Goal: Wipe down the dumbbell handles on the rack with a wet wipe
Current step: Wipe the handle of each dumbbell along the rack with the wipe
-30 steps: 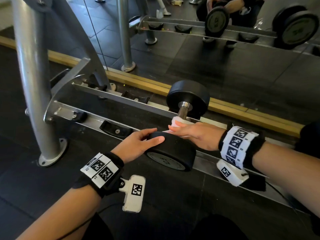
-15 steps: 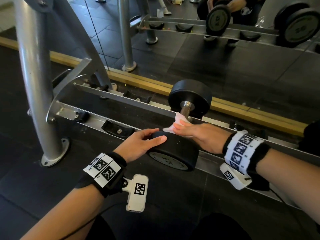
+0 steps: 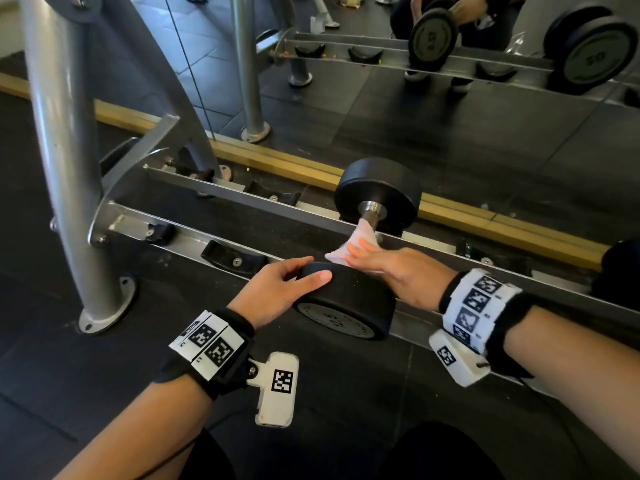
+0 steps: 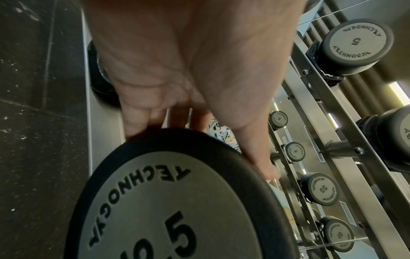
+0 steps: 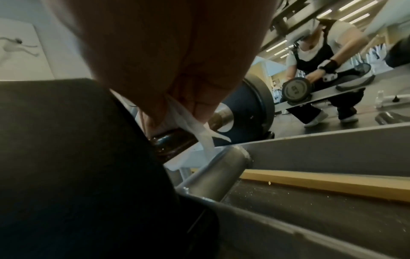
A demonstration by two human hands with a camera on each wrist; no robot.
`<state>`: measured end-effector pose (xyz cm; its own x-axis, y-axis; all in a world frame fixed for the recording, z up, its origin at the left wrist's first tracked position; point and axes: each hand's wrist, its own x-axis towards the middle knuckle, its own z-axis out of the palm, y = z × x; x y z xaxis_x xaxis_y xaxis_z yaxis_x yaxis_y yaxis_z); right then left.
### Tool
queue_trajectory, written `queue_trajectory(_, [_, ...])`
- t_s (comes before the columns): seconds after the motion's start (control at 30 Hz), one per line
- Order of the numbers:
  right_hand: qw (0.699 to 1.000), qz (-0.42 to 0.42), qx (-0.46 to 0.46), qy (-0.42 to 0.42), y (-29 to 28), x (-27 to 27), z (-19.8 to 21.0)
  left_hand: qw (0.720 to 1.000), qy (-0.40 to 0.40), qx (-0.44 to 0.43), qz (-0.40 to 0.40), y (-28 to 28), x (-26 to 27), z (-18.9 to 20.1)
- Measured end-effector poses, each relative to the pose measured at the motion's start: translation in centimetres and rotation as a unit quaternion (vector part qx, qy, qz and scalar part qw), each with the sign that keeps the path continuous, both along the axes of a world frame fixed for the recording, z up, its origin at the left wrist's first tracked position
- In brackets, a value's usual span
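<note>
Evidently the dumbbell (image 3: 363,251) lies across the two rails of the low rack (image 3: 194,237), handle running away from the person, so that both heads rest in the rails and the bar between them is open to reach from above; the left hand (image 3: 280,289) rests on the near head (image 3: 346,306), thumb laid over its top edge and fingers curved round the far rim, which I judge is there to keep the weight from rolling while the bar is rubbed; the left wrist view shows those fingers (image 4: 137,119) hooked over the black rim above the grey end plate. The right hand (image 3: 398,271) reaches past the near head and closes round the handle (image 5: 170,140) with the wet wipe (image 3: 349,244) bunched under its fingers; in the right wrist view a white tail of the wipe hangs from between the fingers, and the dark, shiny bar shows just beneath them. How fully the wipe wraps the bar is hard to say, since the hand hides most of it; the stretch nearest the far head (image 3: 377,195) and its metal collar (image 3: 372,209) lies bare beyond the fingertips, and it probably has yet to be wiped. Behind the rack a mirror (image 3: 450,116) repeats the scene.
</note>
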<state>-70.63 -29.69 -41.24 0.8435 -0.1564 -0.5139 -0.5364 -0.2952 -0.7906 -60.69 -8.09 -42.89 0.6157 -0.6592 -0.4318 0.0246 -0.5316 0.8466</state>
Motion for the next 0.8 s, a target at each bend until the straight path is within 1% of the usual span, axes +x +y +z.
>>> queue_trajectory(0.03, [0.999, 0.025, -0.029, -0.014, 0.1, -0.4, 0.3, 1.0, 0.0, -0.001, 0.004, 0.0, 0.0, 0.0])
queue_trajectory(0.1, [0.999, 0.029, 0.022, 0.015, -0.6, -0.4, 0.8, 1.0, 0.006, -0.003, 0.007, -0.1, 0.1, 0.0])
queue_trajectory(0.17, [0.998, 0.005, 0.057, 0.025, -1.6, 0.0, 1.8, 1.0, 0.01, -0.003, 0.003, -0.1, 0.1, 0.0])
queue_trajectory(0.23, [1.0, 0.008, -0.015, 0.008, -2.4, 0.7, 3.4, 1.0, 0.01, -0.004, 0.003, 0.0, 0.1, 0.0])
queue_trajectory(0.27, [0.997, -0.02, -0.065, -0.02, -2.9, 0.9, 4.1, 1.0, 0.011, -0.005, 0.005, 0.0, 0.1, 0.0])
queue_trajectory(0.3, [0.993, -0.064, -0.083, -0.047, -3.6, 1.1, 4.6, 1.0, 0.013, -0.006, 0.007, 0.0, 0.2, 0.1])
queue_trajectory(0.37, [0.983, -0.15, -0.08, -0.076, -4.8, 1.3, 5.0, 1.0, 0.019, -0.007, 0.006, 0.1, 0.2, 0.1])
queue_trajectory(0.43, [0.968, -0.229, -0.07, -0.077, -5.4, 1.1, 4.8, 1.0, 0.027, -0.011, 0.008, 0.1, 0.2, 0.1])
queue_trajectory(0.53, [0.954, -0.285, -0.065, -0.073, -5.2, -0.4, 3.7, 0.999, 0.032, -0.014, 0.01, 0.1, 0.2, 0.0])
queue_trajectory(0.57, [0.948, -0.304, -0.047, -0.082, -4.9, -0.7, 3.2, 0.999, 0.033, -0.015, 0.011, 0.1, 0.2, 0.0])
queue_trajectory(0.6, [0.941, -0.325, -0.009, -0.091, -4.5, -1.0, 2.6, 0.999, 0.037, -0.018, 0.013, 0.1, 0.2, 0.0])
queue_trajectory(0.67, [0.919, -0.368, 0.1, -0.106, -3.5, -0.8, 1.1, 0.998, 0.048, -0.025, 0.021, 0.1, 0.2, 0.1])
queue_trajectory(0.7, [0.909, -0.373, 0.145, -0.111, -2.9, -0.5, 0.5, 0.998, 0.05, -0.027, 0.025, 0.1, 0.3, 0.1])
queue_trajectory(0.73, [0.909, -0.364, 0.167, -0.115, -2.4, -0.1, -0.1, 0.998, 0.051, -0.029, 0.029, 0.0, 0.3, 0.0])
queue_trajectory(0.8, [0.918, -0.335, 0.175, -0.122, -1.6, 0.9, -1.1, 0.997, 0.057, -0.036, 0.033, 0.0, 0.3, -0.1])
